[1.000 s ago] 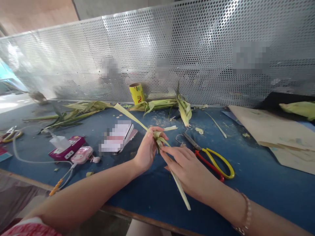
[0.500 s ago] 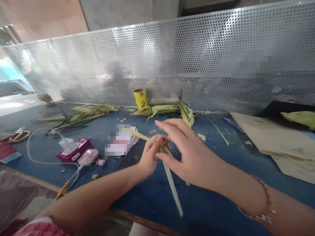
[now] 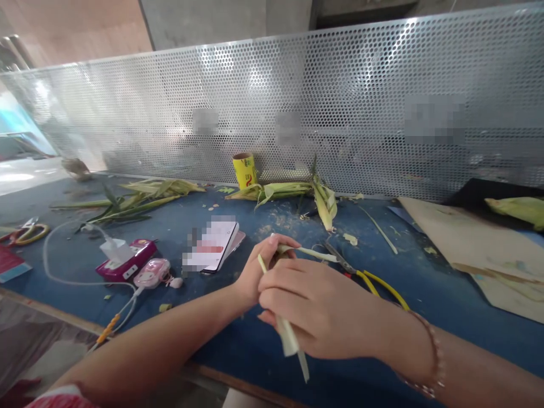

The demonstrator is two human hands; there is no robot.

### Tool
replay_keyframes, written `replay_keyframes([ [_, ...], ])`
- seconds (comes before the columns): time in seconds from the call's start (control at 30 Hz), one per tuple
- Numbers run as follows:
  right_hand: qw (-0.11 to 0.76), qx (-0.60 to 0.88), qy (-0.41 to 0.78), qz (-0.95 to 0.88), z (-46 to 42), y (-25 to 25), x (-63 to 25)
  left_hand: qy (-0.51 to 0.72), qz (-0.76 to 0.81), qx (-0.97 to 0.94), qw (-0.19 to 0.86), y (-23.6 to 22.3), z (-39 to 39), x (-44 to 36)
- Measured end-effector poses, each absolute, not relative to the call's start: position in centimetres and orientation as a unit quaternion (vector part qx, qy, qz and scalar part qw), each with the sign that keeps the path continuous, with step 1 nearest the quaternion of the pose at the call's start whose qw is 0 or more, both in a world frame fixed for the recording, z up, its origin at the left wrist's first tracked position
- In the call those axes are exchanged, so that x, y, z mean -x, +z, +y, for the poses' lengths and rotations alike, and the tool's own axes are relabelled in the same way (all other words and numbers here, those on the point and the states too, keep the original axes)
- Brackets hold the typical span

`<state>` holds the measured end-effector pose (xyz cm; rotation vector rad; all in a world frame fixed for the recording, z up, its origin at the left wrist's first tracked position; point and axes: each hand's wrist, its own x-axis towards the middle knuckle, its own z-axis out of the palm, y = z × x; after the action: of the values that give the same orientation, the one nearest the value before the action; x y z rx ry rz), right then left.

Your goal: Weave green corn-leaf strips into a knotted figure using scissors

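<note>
Pale green strips of corn husk (image 3: 288, 339) pass between my two hands above the front part of the blue table. My left hand (image 3: 250, 272) pinches them near their crossing, thumb on top. Curled over the strips from the right, my right hand (image 3: 310, 300) has its fingers closed; the strip ends hang below it. Another husk end (image 3: 317, 254) sticks out to the right from my left fingertips. Just beyond my right hand lie yellow-handled pliers (image 3: 361, 272). The crossing itself is partly hidden by my fingers.
Husks (image 3: 325, 207) lie at the back by a yellow roll (image 3: 244, 170), before a perforated metal screen (image 3: 361, 102). Phones (image 3: 216, 246), a magenta power strip (image 3: 127, 260) and scissors (image 3: 32, 232) lie left. Cardboard (image 3: 459, 238) is at right.
My right hand has lowered and closed over the husk strips. The end that pointed left is no longer there; one now points right. The pliers have come into view.
</note>
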<state>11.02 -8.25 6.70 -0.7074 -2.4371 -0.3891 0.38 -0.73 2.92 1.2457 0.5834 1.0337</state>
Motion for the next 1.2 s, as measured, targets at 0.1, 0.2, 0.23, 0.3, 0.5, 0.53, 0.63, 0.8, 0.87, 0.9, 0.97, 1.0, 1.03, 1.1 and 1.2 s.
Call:
replay_keyframes([
  [0.1,0.323,0.276,-0.058,-0.903,-8.6,6.1,-13.3,0.405,0.195,-0.526,0.722,2.6,0.2,-0.9],
  [0.2,0.331,0.295,-0.004,-0.896,-8.4,4.8,-15.2,0.398,0.182,-0.518,0.735,2.2,0.5,-0.9],
  [0.23,0.333,0.303,-0.005,-0.893,-8.2,4.2,-15.6,0.398,0.184,-0.518,0.734,2.2,0.5,-0.9],
  [0.3,0.315,0.324,-0.048,-0.891,-7.9,2.9,-16.1,0.406,0.196,-0.522,0.724,2.2,0.4,-1.0],
  [0.5,0.24,0.34,-0.244,-0.876,-7.8,0.3,-15.1,0.429,0.239,-0.547,0.678,2.3,-0.2,-1.2],
  [0.53,0.241,0.339,-0.253,-0.874,-7.8,0.3,-14.9,0.431,0.239,-0.551,0.674,2.3,-0.2,-1.2],
  [0.63,0.262,0.332,-0.252,-0.87,-8.1,0.8,-14.6,0.439,0.238,-0.566,0.656,2.2,-0.3,-1.1],
  [0.8,0.369,0.335,-0.139,-0.856,-8.4,1.7,-14.5,0.441,0.202,-0.594,0.642,1.9,-0.1,-0.8],
  [0.87,0.439,0.371,-0.021,-0.818,-8.4,1.9,-14.5,0.429,0.175,-0.604,0.649,1.6,0.1,-0.6],
  [0.9,0.461,0.399,0.057,-0.79,-8.4,2.0,-14.4,0.425,0.161,-0.61,0.649,1.5,0.2,-0.5],
  [0.97,0.497,0.445,0.212,-0.714,-8.2,2.2,-14.4,0.417,0.132,-0.628,0.644,1.2,0.3,-0.4],
  [1.0,0.509,0.455,0.283,-0.673,-8.1,2.3,-14.4,0.413,0.118,-0.636,0.641,1.0,0.4,-0.3],
  [1.03,0.52,0.458,0.346,-0.633,-8.0,2.4,-14.4,0.408,0.107,-0.644,0.638,1.0,0.4,-0.3],
  [1.1,0.515,0.449,0.449,-0.576,-7.8,2.6,-14.5,0.399,0.095,-0.657,0.632,1.0,0.3,-0.2],
  [1.2,0.475,0.44,0.529,-0.548,-7.6,2.8,-14.6,0.388,0.113,-0.669,0.624,1.4,0.1,-0.2],
])
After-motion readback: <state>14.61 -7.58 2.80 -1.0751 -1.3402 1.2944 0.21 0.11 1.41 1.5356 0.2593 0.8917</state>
